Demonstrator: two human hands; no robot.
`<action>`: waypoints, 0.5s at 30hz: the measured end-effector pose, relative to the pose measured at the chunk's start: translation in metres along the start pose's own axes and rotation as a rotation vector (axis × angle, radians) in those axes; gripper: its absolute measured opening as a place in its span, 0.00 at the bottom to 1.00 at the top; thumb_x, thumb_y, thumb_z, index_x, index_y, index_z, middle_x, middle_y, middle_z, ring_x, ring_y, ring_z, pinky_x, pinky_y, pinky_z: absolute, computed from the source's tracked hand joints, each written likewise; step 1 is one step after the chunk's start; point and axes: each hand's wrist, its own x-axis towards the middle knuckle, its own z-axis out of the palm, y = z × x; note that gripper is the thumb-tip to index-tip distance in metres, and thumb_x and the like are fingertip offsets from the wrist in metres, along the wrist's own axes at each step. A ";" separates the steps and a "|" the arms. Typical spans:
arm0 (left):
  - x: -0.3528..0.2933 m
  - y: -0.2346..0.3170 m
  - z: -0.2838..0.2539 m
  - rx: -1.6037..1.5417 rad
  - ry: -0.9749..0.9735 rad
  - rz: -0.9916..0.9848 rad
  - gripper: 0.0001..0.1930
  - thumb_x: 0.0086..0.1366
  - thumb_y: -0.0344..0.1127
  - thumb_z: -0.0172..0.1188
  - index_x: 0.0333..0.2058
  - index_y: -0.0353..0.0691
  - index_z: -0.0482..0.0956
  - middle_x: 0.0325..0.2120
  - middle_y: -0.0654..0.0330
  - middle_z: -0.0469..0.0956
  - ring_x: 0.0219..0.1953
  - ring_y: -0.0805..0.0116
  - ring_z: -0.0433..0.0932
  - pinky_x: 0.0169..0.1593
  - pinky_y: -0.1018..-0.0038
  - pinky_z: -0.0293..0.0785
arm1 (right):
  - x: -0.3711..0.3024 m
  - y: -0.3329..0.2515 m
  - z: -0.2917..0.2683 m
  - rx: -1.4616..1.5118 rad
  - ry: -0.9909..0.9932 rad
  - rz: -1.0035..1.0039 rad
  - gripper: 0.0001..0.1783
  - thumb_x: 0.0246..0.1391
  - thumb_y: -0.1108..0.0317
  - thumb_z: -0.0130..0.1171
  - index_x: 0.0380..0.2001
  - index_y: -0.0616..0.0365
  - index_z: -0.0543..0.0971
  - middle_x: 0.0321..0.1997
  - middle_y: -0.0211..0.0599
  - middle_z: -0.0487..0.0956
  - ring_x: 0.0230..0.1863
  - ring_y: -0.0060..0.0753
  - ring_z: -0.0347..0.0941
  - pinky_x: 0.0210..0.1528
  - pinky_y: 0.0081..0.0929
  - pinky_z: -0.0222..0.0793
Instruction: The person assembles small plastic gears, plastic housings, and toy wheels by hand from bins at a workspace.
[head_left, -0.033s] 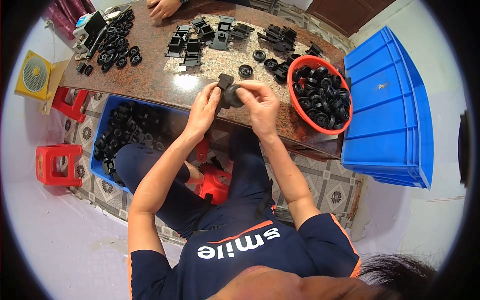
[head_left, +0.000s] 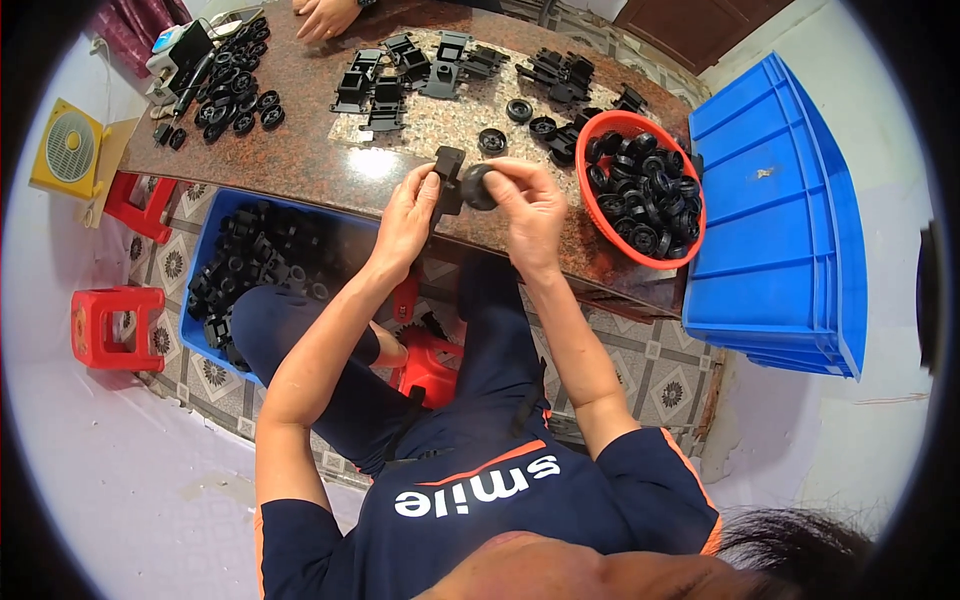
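Over the table's near edge, my left hand (head_left: 405, 222) is closed around a black plastic bracket-like part (head_left: 449, 165). Just right of it, my right hand (head_left: 532, 205) pinches a black wheel (head_left: 476, 187) between thumb and fingers. The wheel sits close beside the bracket; whether an axle joins them I cannot tell. Beyond my hands, several black plastic chassis parts (head_left: 440, 78) lie on the table (head_left: 300, 135). Loose black wheels (head_left: 492, 141) rest between those parts and my hands.
A red basket (head_left: 583, 180) of black wheels stands at the right table edge, near a large blue crate (head_left: 770, 220). More wheels (head_left: 235, 85) lie far left. A blue bin (head_left: 190, 310) of black parts is below the table. Another person's hand (head_left: 328, 18) rests at the far edge.
My right hand has shifted slightly right with the wheel, widening the space between wheel and bracket. My left hand stays nearly in place with the bracket.
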 end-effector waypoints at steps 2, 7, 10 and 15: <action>0.000 -0.002 0.002 0.000 -0.003 -0.017 0.21 0.73 0.48 0.47 0.55 0.40 0.71 0.45 0.53 0.72 0.48 0.65 0.71 0.54 0.70 0.66 | 0.001 -0.003 -0.007 0.070 0.037 -0.026 0.09 0.54 0.78 0.63 0.40 0.63 0.79 0.41 0.31 0.79 0.42 0.20 0.75 0.47 0.18 0.72; -0.004 -0.003 0.008 0.036 -0.009 0.007 0.20 0.73 0.47 0.48 0.55 0.40 0.71 0.45 0.53 0.72 0.47 0.66 0.72 0.52 0.70 0.68 | -0.006 0.003 -0.004 -0.002 -0.046 -0.071 0.09 0.53 0.79 0.63 0.39 0.62 0.79 0.44 0.32 0.76 0.43 0.20 0.74 0.49 0.18 0.71; -0.005 -0.005 0.006 0.022 -0.021 -0.011 0.19 0.73 0.45 0.48 0.55 0.40 0.71 0.44 0.52 0.72 0.45 0.66 0.73 0.50 0.71 0.70 | -0.007 0.008 0.002 -0.082 -0.096 -0.095 0.09 0.53 0.78 0.64 0.39 0.62 0.80 0.44 0.32 0.75 0.43 0.21 0.74 0.47 0.18 0.72; -0.001 -0.008 0.005 0.098 -0.017 0.015 0.19 0.73 0.45 0.48 0.56 0.41 0.70 0.42 0.52 0.72 0.45 0.65 0.73 0.51 0.71 0.70 | -0.005 0.019 -0.003 -0.280 -0.103 -0.160 0.10 0.53 0.77 0.64 0.39 0.62 0.79 0.45 0.33 0.74 0.45 0.21 0.73 0.48 0.18 0.71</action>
